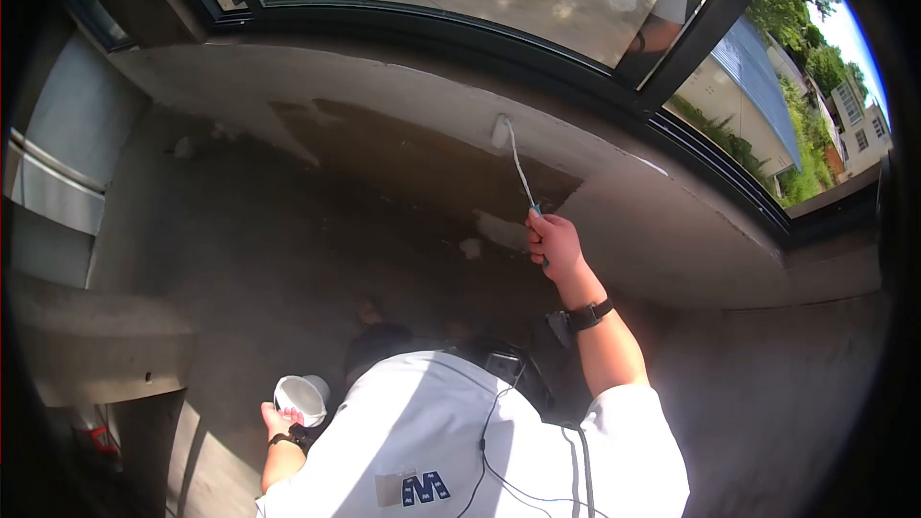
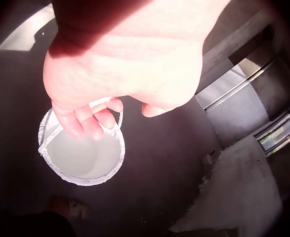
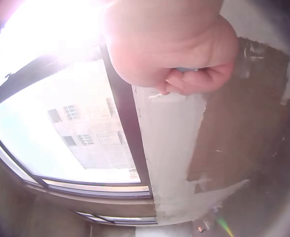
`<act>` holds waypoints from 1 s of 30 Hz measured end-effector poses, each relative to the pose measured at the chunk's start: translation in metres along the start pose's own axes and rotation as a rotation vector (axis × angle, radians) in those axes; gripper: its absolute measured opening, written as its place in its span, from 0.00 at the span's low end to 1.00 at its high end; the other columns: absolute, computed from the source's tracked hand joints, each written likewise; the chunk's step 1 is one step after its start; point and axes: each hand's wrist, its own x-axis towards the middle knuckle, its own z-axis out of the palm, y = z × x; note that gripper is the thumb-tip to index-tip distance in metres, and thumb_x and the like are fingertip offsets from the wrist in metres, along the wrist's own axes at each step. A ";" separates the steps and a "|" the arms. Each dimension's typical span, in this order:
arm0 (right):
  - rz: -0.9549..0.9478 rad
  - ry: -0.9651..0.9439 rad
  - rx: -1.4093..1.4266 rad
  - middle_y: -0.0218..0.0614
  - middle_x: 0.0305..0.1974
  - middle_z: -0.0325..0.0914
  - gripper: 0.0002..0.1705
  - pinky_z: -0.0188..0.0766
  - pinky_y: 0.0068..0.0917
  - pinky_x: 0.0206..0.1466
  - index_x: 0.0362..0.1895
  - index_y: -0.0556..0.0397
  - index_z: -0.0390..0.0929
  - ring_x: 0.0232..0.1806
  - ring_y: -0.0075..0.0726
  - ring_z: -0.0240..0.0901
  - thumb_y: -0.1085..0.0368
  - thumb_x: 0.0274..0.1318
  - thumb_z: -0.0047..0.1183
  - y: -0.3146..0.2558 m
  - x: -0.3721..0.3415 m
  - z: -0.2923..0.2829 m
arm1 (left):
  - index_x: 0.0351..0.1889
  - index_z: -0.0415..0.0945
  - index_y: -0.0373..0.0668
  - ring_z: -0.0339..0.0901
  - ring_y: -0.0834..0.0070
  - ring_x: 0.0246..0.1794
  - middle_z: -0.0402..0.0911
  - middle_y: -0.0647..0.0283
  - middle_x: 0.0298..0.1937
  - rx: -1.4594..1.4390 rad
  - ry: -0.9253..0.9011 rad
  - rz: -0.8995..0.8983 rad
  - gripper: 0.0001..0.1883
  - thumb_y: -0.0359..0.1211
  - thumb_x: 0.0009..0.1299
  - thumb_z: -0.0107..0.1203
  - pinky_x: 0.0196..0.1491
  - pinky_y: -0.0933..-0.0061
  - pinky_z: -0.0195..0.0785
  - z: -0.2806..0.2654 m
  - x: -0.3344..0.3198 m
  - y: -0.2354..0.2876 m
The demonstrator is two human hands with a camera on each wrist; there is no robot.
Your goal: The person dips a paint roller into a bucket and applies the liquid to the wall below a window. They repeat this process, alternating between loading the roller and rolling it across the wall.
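Roller [image 1: 500, 132] lies beyond my right hand [image 1: 555, 247], curled round the handle [image 1: 535, 209], its shaft [image 1: 521, 171] slanting forward-left to the wall [image 1: 422, 101]; my left hand [image 1: 280, 424], fingers bent, holds the bucket [image 2: 85, 181].

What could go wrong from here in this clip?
The paint roller in the right hand works just below the black window frame, so an upward slip might smear it. The white bucket hangs from the left hand by a thin handle and could tip. The loose cable over the shirt might snag.
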 end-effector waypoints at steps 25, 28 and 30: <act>0.054 0.238 -0.227 0.23 0.18 0.61 0.17 0.46 0.22 0.14 0.25 0.48 0.68 0.13 0.19 0.51 0.54 0.64 0.52 0.023 0.006 -0.032 | 0.46 0.62 0.49 0.68 0.73 0.41 0.67 0.70 0.40 -0.049 -0.060 0.025 0.27 0.56 0.57 0.52 0.50 0.62 0.66 0.034 0.007 0.011; 0.017 0.124 -0.269 0.24 0.17 0.61 0.18 0.46 0.24 0.13 0.24 0.48 0.68 0.12 0.21 0.51 0.55 0.64 0.52 0.038 0.056 0.003 | 0.45 0.62 0.49 0.68 0.73 0.41 0.67 0.70 0.41 -0.089 -0.010 -0.001 0.27 0.57 0.57 0.52 0.49 0.63 0.66 0.006 0.007 0.012; 0.019 0.109 -0.385 0.25 0.16 0.62 0.19 0.46 0.25 0.12 0.23 0.48 0.68 0.11 0.22 0.52 0.54 0.63 0.53 0.046 0.093 0.032 | 0.44 0.62 0.49 0.69 0.74 0.41 0.67 0.69 0.42 -0.087 0.026 0.017 0.27 0.57 0.56 0.52 0.48 0.63 0.66 -0.012 0.006 0.012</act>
